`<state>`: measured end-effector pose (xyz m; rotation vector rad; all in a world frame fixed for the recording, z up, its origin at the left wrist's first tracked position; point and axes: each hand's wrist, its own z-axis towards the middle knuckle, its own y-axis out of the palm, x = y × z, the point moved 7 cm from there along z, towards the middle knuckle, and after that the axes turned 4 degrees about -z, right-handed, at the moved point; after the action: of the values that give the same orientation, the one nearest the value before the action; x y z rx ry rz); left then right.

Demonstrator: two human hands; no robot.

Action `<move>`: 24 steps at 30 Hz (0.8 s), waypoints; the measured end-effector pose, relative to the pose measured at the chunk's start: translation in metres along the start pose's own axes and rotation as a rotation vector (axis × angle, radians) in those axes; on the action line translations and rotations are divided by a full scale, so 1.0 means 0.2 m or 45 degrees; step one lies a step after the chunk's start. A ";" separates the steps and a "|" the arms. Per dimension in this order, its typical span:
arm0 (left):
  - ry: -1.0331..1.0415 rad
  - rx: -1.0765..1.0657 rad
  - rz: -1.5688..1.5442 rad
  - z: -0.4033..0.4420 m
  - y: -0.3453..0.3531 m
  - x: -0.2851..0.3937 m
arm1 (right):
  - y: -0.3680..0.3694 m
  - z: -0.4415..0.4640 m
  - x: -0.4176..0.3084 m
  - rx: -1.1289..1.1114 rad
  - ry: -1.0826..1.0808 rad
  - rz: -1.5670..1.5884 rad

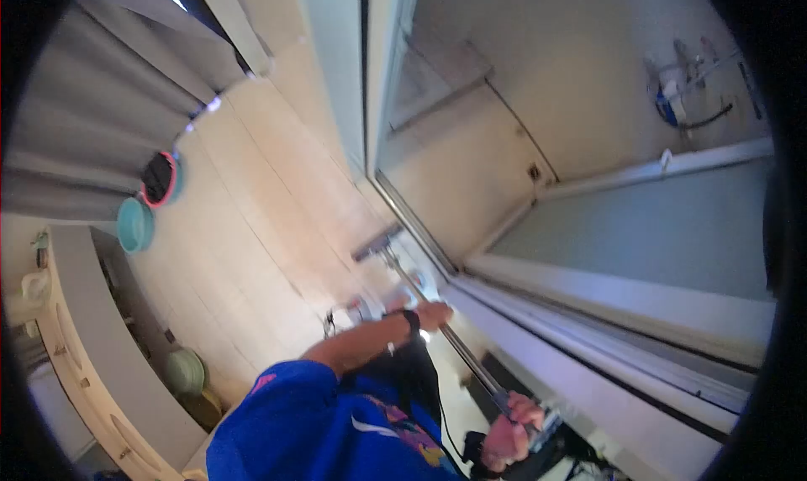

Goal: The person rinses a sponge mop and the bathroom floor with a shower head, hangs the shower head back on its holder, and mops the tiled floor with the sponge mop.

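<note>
A long metal pole (465,346) slants down to a wide, flat grey head (377,242) on the floor by the sliding door track. Together they form a long-handled floor tool; whether it is a mop or a squeegee I cannot tell. My left hand (434,315), with a dark band at its wrist, is closed round the middle of the pole. Lower right, my right hand (511,437) grips the pole near its upper end. A dark cable hangs beside my blue shirt (336,431).
A glass sliding door frame (367,86) stands right of the head, with a floor drain (534,172) beyond it. A teal basin (135,226) and a pink-rimmed basin (175,181) sit by the grey curtain (92,86). A long cabinet (126,346) runs along the left.
</note>
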<state>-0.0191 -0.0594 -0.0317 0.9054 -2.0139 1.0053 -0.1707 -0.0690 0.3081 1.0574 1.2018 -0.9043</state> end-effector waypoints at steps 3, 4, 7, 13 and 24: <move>0.207 0.203 0.012 -0.18 -0.29 0.18 | 0.13 0.19 -0.15 0.009 -0.178 -0.074; 0.256 0.268 0.155 -0.04 -0.49 0.12 | 0.21 0.31 -0.08 0.024 -0.322 -0.086; 0.269 0.370 -0.130 -0.17 -0.64 0.53 | 0.41 0.60 -0.34 0.038 -0.196 0.232; 0.408 0.920 0.104 -0.63 -1.61 0.96 | 0.66 1.04 -0.40 0.143 -0.374 0.348; 0.270 2.158 0.329 -2.22 -3.36 1.13 | 0.69 1.56 -0.56 0.404 -0.410 0.366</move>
<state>0.5345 -0.0489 0.5939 1.1460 -0.7019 2.8506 0.0284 -0.3315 0.4525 1.2436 0.6329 -1.0111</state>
